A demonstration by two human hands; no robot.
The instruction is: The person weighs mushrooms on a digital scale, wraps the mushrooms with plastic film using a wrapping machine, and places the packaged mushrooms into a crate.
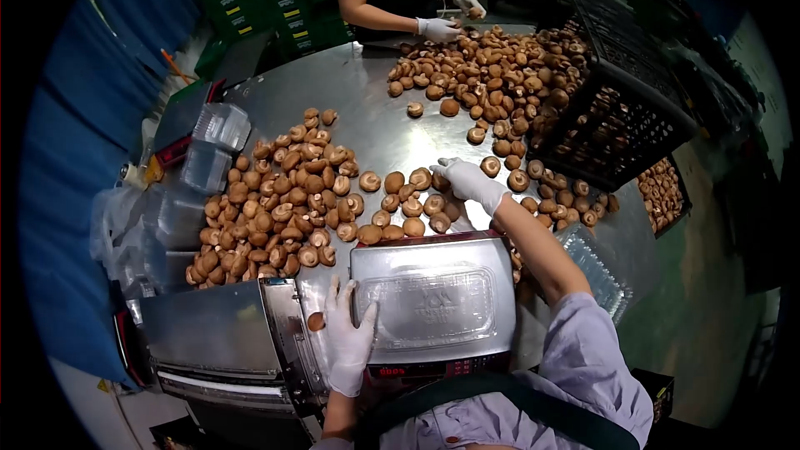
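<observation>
My left hand [348, 337], in a white glove, lies with its fingers stretched out at the left edge of a scale's embossed metal pan [500, 283]. A single brown mushroom [316, 322] is just left of its fingers. My right hand [473, 185], also gloved, reaches past the scale to the loose mushrooms [394, 182] on the metal table [367, 75]. Its fingers are apart and reach over a mushroom [440, 182], close to or touching it. Red digits glow on the scale's front display [392, 372].
A large mushroom pile [283, 192] lies on the left, another [492, 67] at the back right by a tipped black crate [621, 121]. Clear plastic containers [206, 165] are stacked left; another [596, 271] stands right. Across the table, a co-worker's gloved hands [439, 30] handle mushrooms.
</observation>
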